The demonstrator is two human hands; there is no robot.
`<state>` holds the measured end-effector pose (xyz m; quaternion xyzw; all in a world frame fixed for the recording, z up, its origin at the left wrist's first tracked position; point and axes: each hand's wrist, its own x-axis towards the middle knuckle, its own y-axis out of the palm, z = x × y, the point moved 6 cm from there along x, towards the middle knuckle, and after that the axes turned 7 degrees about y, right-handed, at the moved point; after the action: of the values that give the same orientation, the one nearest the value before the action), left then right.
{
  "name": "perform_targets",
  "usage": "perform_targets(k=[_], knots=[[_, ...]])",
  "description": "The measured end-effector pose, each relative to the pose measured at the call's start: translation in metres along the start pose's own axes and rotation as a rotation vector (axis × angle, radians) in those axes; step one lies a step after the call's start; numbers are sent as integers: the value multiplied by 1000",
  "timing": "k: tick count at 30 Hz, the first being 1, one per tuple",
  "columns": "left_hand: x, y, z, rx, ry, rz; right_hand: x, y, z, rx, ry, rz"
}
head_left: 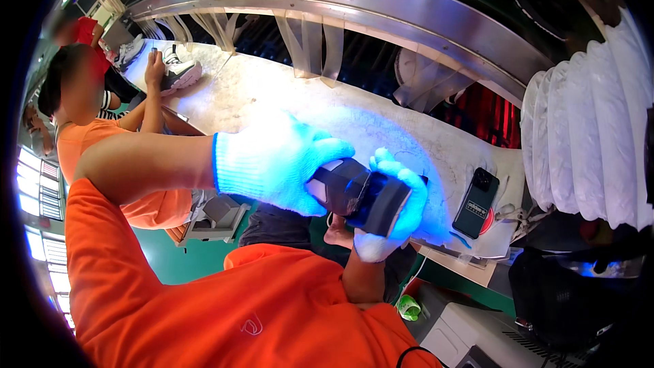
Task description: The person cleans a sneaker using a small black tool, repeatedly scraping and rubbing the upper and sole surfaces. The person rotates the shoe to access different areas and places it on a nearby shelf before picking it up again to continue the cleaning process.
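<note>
I hold a dark shoe with grey panels between both hands, above the near edge of the worktable and under bright blue light. My left hand, in a white knit glove with a blue cuff, closes over the shoe's left end. At the other end my right hand, also gloved, wraps round the far side, with its fingers curled over the top. The glare washes out much of the left glove. The shoe's far side and part of its underside are hidden by my hands.
A phone in a dark case lies on the worktable, right of my hands. Behind runs a metal machine frame with clear strip curtains. A white ribbed duct stands right. At left, a co-worker in orange handles a sneaker.
</note>
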<state>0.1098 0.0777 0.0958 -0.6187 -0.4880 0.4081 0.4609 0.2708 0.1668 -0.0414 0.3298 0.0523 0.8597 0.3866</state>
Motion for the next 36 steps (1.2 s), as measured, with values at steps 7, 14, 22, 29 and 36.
perform_targets(k=[7, 14, 22, 29, 36], knots=[[6, 2, 5, -35, 79, -12, -3, 5, 8, -61, 26, -3], [15, 1, 4, -28, 111, 76, 8, 0, 8, -222, 33, 7], [34, 15, 1, -467, -27, 72, 8, -3, 19, 46, 149, -64], [48, 11, -15, -168, 160, 30, 13, -18, 17, 52, 119, -125], [53, -11, -41, -22, 106, 210, 11, -13, 24, -52, 178, -145]])
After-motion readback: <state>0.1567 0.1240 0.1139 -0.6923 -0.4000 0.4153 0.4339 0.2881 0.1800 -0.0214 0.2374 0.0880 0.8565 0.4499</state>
